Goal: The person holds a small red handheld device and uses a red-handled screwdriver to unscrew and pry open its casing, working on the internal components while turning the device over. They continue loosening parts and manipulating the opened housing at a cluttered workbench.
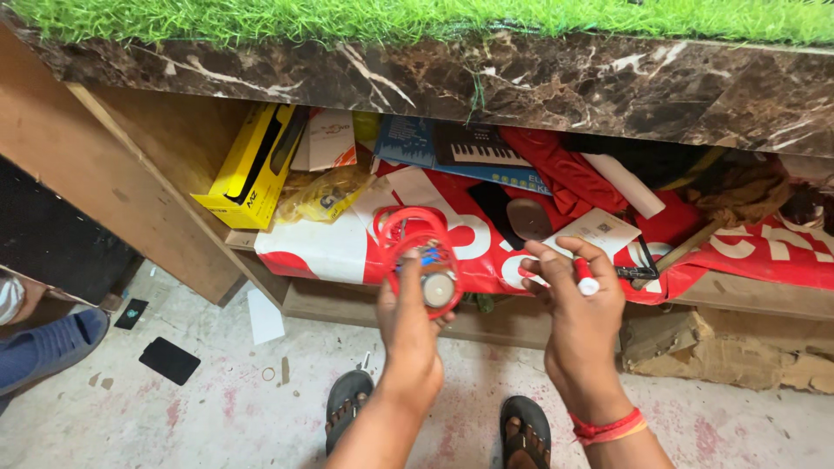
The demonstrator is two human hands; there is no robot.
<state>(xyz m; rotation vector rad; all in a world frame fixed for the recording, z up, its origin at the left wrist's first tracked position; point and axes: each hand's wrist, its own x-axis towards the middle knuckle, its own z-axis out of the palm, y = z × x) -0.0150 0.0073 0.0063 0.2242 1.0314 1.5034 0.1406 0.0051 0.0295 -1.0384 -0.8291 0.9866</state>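
Near the middle of the frame the left hand (pixel 415 317) is raised, back to the camera, fingers curled tight around a small round part with a pale disc face (pixel 438 289) and a blue bit above it. A coil of red wire (pixel 415 234) loops up from that part, standing above the fingers as a rough ring whose flat face is turned toward the camera. Just to the right, close but not touching, the right hand (pixel 580 317) is also lifted with its back to the camera, fingers pinched on a small red and white marker (pixel 585 278). The marker's long axis runs roughly up and down, its white end toward the lower right. A red band (pixel 608 429) circles the right wrist. Behind both hands a shelf (pixel 747 295) under a dark marble slab (pixel 556 82) holds a red and white banner (pixel 330 247), a yellow box (pixel 252 165) at upper left, and a hammer (pixel 673 256) at right. Two sandalled feet (pixel 347 404) stand on the concrete floor (pixel 217 408) at the bottom.
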